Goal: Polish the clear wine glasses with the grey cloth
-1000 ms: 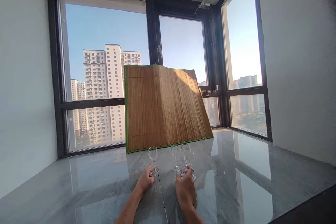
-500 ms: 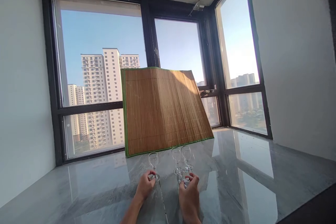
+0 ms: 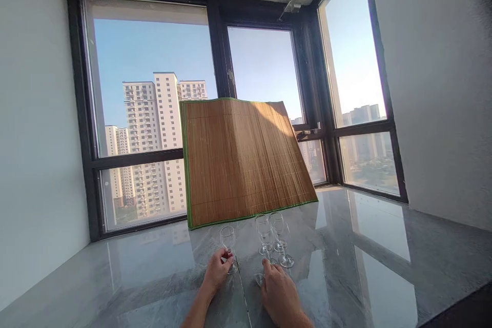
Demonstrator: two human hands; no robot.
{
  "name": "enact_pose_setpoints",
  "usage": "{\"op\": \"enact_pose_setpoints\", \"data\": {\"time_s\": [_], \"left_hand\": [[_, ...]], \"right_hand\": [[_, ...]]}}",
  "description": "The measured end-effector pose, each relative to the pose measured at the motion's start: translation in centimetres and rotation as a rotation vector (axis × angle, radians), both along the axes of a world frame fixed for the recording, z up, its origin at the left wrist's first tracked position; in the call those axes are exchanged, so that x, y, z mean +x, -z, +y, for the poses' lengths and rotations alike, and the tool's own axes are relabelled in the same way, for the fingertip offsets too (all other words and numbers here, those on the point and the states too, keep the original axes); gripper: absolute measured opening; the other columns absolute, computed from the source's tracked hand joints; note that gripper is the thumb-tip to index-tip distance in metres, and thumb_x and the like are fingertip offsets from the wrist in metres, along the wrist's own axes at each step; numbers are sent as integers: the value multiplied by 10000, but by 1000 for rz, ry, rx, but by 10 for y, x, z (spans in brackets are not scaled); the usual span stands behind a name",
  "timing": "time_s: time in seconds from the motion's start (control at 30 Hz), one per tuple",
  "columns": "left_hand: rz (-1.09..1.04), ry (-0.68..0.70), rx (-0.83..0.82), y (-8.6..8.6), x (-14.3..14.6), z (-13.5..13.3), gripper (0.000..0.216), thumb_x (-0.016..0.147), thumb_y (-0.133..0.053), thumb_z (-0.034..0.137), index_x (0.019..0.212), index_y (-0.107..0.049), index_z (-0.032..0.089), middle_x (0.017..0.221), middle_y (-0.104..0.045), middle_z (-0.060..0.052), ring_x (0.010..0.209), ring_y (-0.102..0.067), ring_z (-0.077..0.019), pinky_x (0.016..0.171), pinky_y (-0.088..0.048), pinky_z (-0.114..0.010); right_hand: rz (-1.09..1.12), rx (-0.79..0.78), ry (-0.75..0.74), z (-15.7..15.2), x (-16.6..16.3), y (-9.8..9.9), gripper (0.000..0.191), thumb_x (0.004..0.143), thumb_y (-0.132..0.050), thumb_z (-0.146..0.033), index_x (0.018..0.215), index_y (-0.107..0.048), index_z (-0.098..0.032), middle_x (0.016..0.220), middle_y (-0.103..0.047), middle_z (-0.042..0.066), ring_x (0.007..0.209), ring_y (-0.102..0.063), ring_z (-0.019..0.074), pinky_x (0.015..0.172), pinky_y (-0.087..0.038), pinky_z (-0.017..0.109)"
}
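Note:
My left hand (image 3: 220, 266) is closed in a pinch around the lower stem of a clear wine glass (image 3: 227, 237), which stands upright on the grey stone surface. My right hand (image 3: 279, 287) has its fingers curled down at the near side of a group of several clear stemmed glasses (image 3: 264, 230). Beside its thumb shows part of another clear glass (image 3: 259, 279), seemingly tilted; the palm hides most of it. Just past the right fingers stands the foot of one glass (image 3: 286, 260) in the group.
Behind the glasses a brown bamboo mat (image 3: 246, 164) with green edging leans against the dark window frame (image 3: 138, 159). A thin seam (image 3: 244, 292) runs through the glossy stone counter (image 3: 154, 277) between my hands. White walls (image 3: 438, 113) stand at both sides.
My right hand has turned palm down, and its fingers now cover more of the glass there. My left hand stays on its glass. The whole view has shifted slightly.

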State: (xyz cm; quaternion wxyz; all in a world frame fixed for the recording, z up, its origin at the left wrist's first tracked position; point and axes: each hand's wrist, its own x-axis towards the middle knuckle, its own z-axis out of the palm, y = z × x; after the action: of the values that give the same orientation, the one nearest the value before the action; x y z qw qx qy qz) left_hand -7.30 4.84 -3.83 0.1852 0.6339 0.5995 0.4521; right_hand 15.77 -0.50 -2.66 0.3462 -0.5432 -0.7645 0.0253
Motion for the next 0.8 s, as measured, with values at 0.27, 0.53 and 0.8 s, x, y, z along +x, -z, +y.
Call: {"op": "enact_pose_setpoints", "data": {"time_s": [0.27, 0.53, 0.8], "left_hand": [[67, -21, 13, 2, 0, 1, 322, 803, -560, 481, 808, -671, 179, 826, -705, -48, 683, -638, -174, 674, -474, -272], [263, -203, 76, -10, 8, -21, 285, 859, -511, 299, 1051, -708, 227, 972, -711, -70, 875, -636, -238, 806, -441, -329], [523, -286, 141, -27, 13, -48, 286, 822, -502, 124, 821, -764, 239, 849, -663, -70, 982, -517, -276, 934, -347, -412]], "right_hand": [[-11, 47, 60, 5, -5, 6, 434, 796, -488, -66, 1184, -670, -139, 975, -736, 172, 952, -676, 329, 789, -509, 432], [128, 172, -152, 1, -20, 0, 547, 753, -446, 4, 1231, -608, -208, 1085, -711, 95, 1001, -654, 255, 769, -524, 323], [113, 492, -407, 10, -67, -24, 589, 764, -476, 20, 1281, -552, -252, 1036, -697, 51, 948, -605, 226, 808, -509, 319]]}}
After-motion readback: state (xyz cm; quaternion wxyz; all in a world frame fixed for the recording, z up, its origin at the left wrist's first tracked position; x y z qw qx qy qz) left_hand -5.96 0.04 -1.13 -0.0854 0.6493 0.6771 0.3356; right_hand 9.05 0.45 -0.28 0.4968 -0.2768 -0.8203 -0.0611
